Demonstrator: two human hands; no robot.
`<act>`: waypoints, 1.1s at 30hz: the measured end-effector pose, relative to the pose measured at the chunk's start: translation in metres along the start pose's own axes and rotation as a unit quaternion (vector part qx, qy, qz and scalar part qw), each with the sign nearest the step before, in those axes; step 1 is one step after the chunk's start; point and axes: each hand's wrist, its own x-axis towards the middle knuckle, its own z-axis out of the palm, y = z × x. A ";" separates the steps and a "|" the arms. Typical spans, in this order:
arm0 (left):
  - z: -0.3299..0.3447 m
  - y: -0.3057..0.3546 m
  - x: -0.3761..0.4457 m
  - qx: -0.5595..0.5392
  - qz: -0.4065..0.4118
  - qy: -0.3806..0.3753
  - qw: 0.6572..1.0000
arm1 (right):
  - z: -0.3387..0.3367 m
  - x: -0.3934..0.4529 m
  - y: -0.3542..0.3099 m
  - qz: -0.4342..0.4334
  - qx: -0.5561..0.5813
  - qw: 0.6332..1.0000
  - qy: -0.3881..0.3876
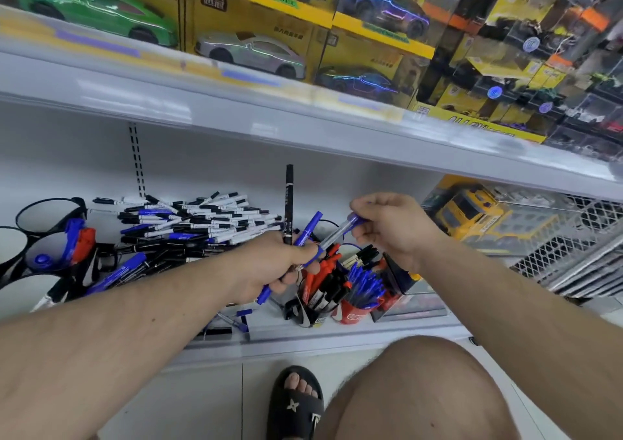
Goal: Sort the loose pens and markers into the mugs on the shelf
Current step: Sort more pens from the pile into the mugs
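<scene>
I note the left hand (279,264) gripping a small bundle: a black marker (289,203) standing upright above the fist and a blue marker (305,237) slanting through it, its lower end showing beneath the fingers. The right hand (391,227), just right of the left and slightly higher, pinches a clear pen (337,234) with a blue cap at its upper end; the pen's lower tip reaches the left hand's fingers. Whether that tip is also gripped by the left hand, I cannot tell.

Directly below both hands, at the front edge of the shelf (337,333), stand two mugs. The black mug (312,311) under the left hand holds red and black markers. The red mug (354,311), under the gap between the hands, holds blue pens.

Left of the left hand, and behind its forearm, lies the loose pile (188,224) of white, black and blue markers. Further left are more mugs (43,227), open mouths toward me, one containing blue and red markers. Right of the right hand sits a boxed yellow truck (472,214).
</scene>
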 end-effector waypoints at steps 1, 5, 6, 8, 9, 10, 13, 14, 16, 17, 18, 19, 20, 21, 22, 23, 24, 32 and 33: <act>0.000 0.000 0.002 0.000 0.005 0.006 1.000 | -0.004 0.001 0.003 -0.002 0.004 1.000 0.012; -0.004 -0.006 0.009 0.089 0.004 0.037 0.995 | -0.033 0.010 0.017 -0.027 -0.016 0.996 0.089; -0.006 -0.010 0.011 0.130 -0.002 0.044 0.991 | -0.042 0.014 0.023 -0.028 -0.029 0.993 0.109; -0.008 -0.016 0.013 0.186 -0.010 0.045 0.982 | -0.062 0.025 0.041 -0.007 -0.067 0.989 0.132; -0.007 -0.017 0.013 0.199 -0.012 0.039 0.979 | -0.071 0.031 0.055 0.009 -0.099 0.986 0.133; -0.007 -0.018 0.014 0.205 -0.013 0.033 0.978 | -0.077 0.038 0.070 0.023 -0.148 0.980 0.132; -0.004 -0.018 0.018 0.208 -0.017 0.029 0.978 | -0.087 0.060 0.112 0.046 -0.337 0.934 0.103; -0.004 -0.020 0.020 0.212 -0.017 0.032 0.977 | -0.086 0.067 0.124 0.062 -0.367 0.924 0.088; -0.005 -0.025 0.026 0.208 -0.018 0.033 0.977 | -0.081 0.078 0.144 0.083 -0.402 0.910 0.051; -0.006 -0.028 0.029 0.199 -0.018 0.034 0.979 | -0.077 0.082 0.152 0.083 -0.432 0.897 0.035; -0.008 -0.030 0.032 0.190 -0.019 0.037 0.981 | -0.073 0.085 0.158 0.074 -0.462 0.883 0.027; -0.009 -0.033 0.035 0.185 -0.022 0.041 0.982 | -0.070 0.089 0.165 0.056 -0.481 0.875 0.023; -0.011 -0.035 0.037 0.184 -0.025 0.045 0.982 | -0.067 0.091 0.171 0.045 -0.489 0.871 0.024; -0.012 -0.037 0.039 0.185 -0.027 0.047 0.981 | -0.065 0.094 0.177 0.035 -0.498 0.866 0.025; -0.013 -0.038 0.042 0.187 -0.027 0.050 0.981 | -0.062 0.095 0.182 0.032 -0.506 0.862 0.027; -0.014 -0.040 0.044 0.191 -0.027 0.052 0.980 | -0.061 0.096 0.188 0.030 -0.505 0.862 0.030; -0.015 -0.042 0.046 0.196 -0.029 0.053 0.979 | -0.060 0.098 0.193 0.030 -0.501 0.864 0.033; -0.015 -0.050 0.057 0.191 -0.033 0.043 0.980 | -0.062 0.109 0.190 -0.114 -0.526 0.839 0.081; -0.015 -0.050 0.058 0.192 -0.033 0.043 0.980 | -0.060 0.109 0.187 -0.112 -0.535 0.836 0.040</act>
